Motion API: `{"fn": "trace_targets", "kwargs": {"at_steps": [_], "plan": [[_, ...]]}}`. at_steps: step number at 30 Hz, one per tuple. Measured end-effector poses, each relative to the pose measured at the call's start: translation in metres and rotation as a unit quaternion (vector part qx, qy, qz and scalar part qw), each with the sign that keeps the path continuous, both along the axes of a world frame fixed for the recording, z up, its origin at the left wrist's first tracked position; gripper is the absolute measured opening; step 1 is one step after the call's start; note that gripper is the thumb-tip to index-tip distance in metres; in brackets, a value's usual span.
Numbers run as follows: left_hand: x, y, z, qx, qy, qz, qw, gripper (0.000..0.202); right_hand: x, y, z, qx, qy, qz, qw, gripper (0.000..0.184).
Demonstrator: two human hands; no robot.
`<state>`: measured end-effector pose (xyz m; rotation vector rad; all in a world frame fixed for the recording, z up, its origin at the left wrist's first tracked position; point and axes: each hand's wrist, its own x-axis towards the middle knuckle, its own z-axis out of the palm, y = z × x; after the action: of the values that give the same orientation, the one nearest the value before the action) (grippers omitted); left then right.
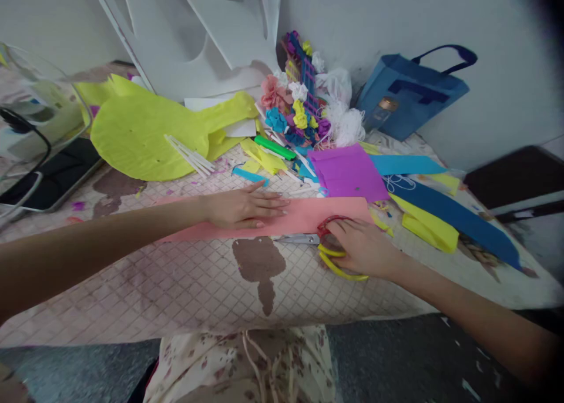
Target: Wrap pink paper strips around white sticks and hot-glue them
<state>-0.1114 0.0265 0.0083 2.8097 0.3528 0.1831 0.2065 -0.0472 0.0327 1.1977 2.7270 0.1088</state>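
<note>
Quilted beige tablecloth, centre: a long pink paper strip lies crosswise. Left hand, palm flat and fingers unclenched, presses it, apparently to stop it sliding. Right hand, near right, grasps yellow-and-red-handled steel scissors lying at the strip's near edge.

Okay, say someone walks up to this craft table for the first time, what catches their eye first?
Most likely the big bright yellow paper shape at the back left, and the heap of colourful paper flowers at the back centre. Next, front and centre, the left hand lies flat on a long pink paper strip, while the right hand closes over yellow-and-red-handled scissors at the strip's near edge.
</note>
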Motion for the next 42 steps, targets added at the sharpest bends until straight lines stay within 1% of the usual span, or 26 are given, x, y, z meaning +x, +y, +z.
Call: {"fn": "trace_targets", "kwargs": {"at_steps": [3,10,17,21,25,31,36,42], "plan": [[0.006,0.002,0.000,0.015,0.013,-0.015,1.000,0.052,0.001,0.003,-0.001,-0.007,-0.006,0.003,1.000,0.040],[0.010,0.000,-0.009,0.002,0.029,-0.041,0.999,0.063,0.001,0.007,-0.002,-0.007,-0.023,0.018,1.000,0.037],[0.007,0.005,0.000,0.005,0.000,-0.036,0.999,0.056,0.000,0.010,0.000,-0.005,-0.028,0.034,0.999,0.039],[0.005,0.005,-0.004,-0.009,0.014,-0.038,0.999,0.059,0.000,0.011,0.000,-0.002,-0.030,0.037,0.999,0.038],[0.005,0.004,-0.007,-0.020,0.003,-0.044,0.999,0.063,0.002,0.012,-0.001,-0.003,-0.020,0.031,0.999,0.039],[0.006,0.000,-0.006,-0.015,0.005,-0.031,0.999,0.057,0.003,0.015,-0.002,-0.001,-0.018,0.042,0.999,0.042],[0.006,-0.002,-0.006,-0.021,0.034,-0.037,0.999,0.058,0.003,0.018,-0.002,-0.008,-0.035,0.061,0.998,0.038],[0.006,0.003,-0.008,-0.013,0.022,-0.021,0.999,0.056,0.003,0.021,-0.001,-0.015,-0.056,0.067,0.996,0.034]]}}
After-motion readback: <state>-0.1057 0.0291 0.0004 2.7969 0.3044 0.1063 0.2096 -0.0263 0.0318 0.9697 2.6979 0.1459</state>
